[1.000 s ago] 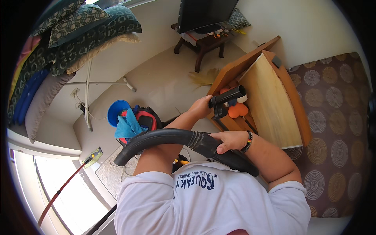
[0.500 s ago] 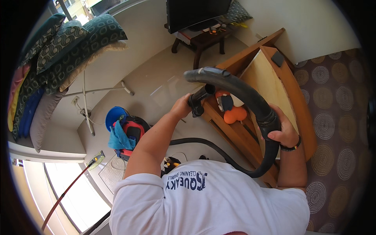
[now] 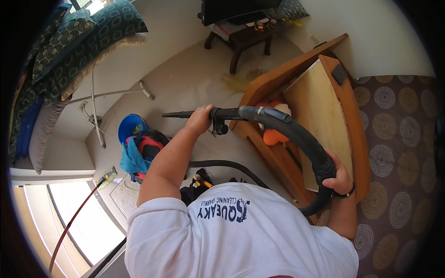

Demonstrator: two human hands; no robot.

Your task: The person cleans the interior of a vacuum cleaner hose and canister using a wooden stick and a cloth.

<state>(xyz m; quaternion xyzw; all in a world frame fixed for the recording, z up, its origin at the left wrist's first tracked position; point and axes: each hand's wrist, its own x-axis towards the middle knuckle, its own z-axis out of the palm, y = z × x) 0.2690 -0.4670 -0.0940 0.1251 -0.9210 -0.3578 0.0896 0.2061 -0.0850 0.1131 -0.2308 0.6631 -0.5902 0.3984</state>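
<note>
The left hand [image 3: 200,118] is clenched around the black vacuum nozzle [image 3: 183,114], whose tip sticks out just beyond the knuckles over the pale floor [image 3: 185,83]. The right hand [image 3: 337,177] grips the thick black vacuum hose [image 3: 296,134], which arches between both hands. Under the hose, beside the right hand, stands a tilted wooden bed frame [image 3: 345,116] with an orange toy [image 3: 273,136] in it. Below the left forearm sits a blue bucket [image 3: 130,127].
</note>
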